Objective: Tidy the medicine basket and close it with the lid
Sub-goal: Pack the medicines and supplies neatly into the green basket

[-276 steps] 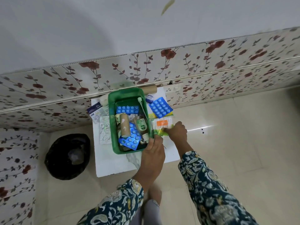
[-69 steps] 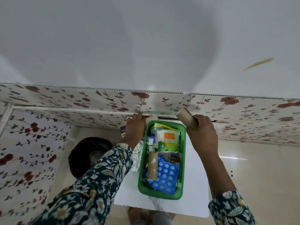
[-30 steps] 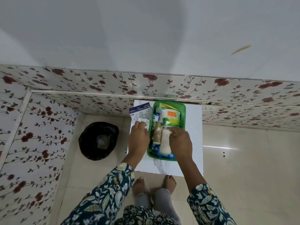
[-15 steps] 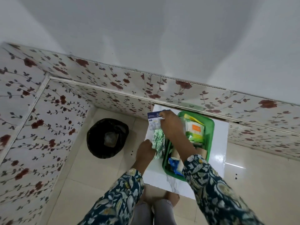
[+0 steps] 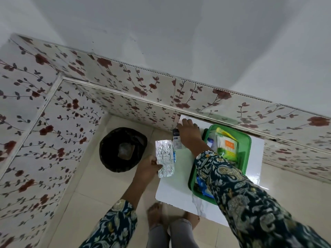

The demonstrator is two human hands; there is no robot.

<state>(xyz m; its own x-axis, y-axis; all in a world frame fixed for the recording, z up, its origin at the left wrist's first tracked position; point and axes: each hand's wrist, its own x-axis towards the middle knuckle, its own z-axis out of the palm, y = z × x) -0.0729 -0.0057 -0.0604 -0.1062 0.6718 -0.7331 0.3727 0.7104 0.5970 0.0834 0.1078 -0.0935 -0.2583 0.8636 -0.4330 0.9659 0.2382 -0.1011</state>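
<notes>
Head camera, the only view, looks steeply down on a small white table (image 5: 179, 187) pushed against a flowered wall panel (image 5: 125, 83), with a green basket (image 5: 248, 151) standing on the table's far right part, close to the wall. The basket is already fairly full: a packet of cotton buds (image 5: 226, 146) with an orange label lies at its far end, and something blue (image 5: 201, 185) shows at its near end beside the sleeve, though the person's right forearm hides the middle. The left hand (image 5: 147, 170) is closed on the near end of a silver foil pill strip (image 5: 164, 159), pinching it at the table's left edge, lifted or just touching the top; I cannot tell which. The right hand (image 5: 189, 136) reaches across the basket with its palm down and fingers spread over a small white and blue medicine box (image 5: 176, 143) lying just left of the basket; whether it grips the box or only rests on it I cannot tell. A black bin (image 5: 123, 149) with something pale inside stands on the floor left of the table, and bare feet (image 5: 155, 214) show below. By my reading the sorting is mostly done, with these two loose items left to go into the basket. No lid is visible anywhere in this view, so the closing step appears not yet begun, and the lid would first have to be found.
</notes>
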